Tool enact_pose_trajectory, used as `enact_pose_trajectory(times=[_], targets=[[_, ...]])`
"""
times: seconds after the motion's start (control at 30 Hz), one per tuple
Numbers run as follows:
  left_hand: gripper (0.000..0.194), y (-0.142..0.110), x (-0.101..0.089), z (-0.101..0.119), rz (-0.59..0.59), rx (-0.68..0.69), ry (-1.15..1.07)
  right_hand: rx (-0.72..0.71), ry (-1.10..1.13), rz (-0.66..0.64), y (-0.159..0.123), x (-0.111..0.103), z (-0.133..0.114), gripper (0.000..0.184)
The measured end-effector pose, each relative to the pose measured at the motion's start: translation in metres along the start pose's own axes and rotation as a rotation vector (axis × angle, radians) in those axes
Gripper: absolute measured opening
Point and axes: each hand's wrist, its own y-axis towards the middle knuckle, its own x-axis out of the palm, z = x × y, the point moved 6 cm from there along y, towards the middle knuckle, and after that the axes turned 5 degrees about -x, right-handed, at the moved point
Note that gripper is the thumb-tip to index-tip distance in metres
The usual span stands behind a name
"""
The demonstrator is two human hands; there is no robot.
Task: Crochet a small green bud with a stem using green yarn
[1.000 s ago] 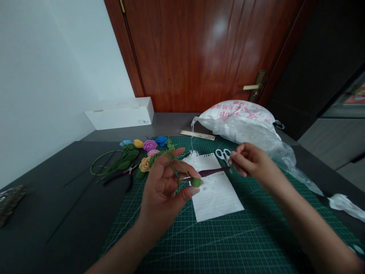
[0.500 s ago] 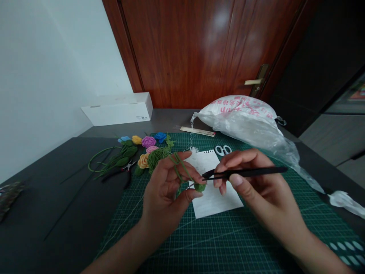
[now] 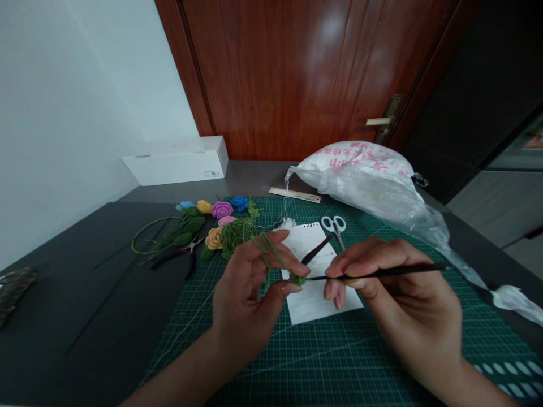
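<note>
Green yarn [image 3: 266, 249] runs in strands round the fingers of my left hand [image 3: 250, 282]. Between its thumb and fingers that hand pinches a small green crocheted piece [image 3: 298, 280]. My right hand [image 3: 394, 288] grips a black crochet hook [image 3: 390, 272], held nearly level like a pen. The hook's thin shaft reaches left to the green piece; its tip is hidden there. Behind the fingertips shows a slender dark thing [image 3: 317, 250], slanting in front of a white paper sheet [image 3: 326, 305]; whether it lies on the sheet I cannot tell.
Beyond my left hand are a green yarn skein [image 3: 237, 234], several crocheted flowers [image 3: 222, 210] and black-handled pliers [image 3: 173, 258]. White scissors [image 3: 334, 224] lie past the paper on the green cutting mat [image 3: 263, 373]. A stuffed plastic bag [image 3: 365, 169] and white box [image 3: 178, 161] stand at the back.
My right hand has shifted slightly right and down and turned, bringing the hook's shaft level with the green piece. More of the slender dark thing and the scissors shows. My left hand stays nearly still.
</note>
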Motion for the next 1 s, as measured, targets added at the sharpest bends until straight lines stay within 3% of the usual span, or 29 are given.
enact_pose_trajectory(times=[0.47, 0.83, 0.93, 1.0], targets=[[0.067, -0.002, 0.000, -0.001, 0.019, -0.015, 0.008, -0.016, -0.165, -0.067, -0.006, 0.001, 0.000, 0.024], [0.072, -0.007, 0.001, -0.006, 0.013, -0.085, -0.027, -0.152, -0.319, -0.270, -0.013, 0.014, -0.006, 0.029], [0.070, -0.008, -0.002, -0.015, -0.005, -0.121, 0.019, -0.185, -0.391, -0.379, -0.014, 0.022, 0.001, 0.032], [0.068, -0.008, -0.003, -0.020, -0.007, -0.131, 0.060, -0.162, -0.364, -0.355, -0.014, 0.023, 0.009, 0.030]])
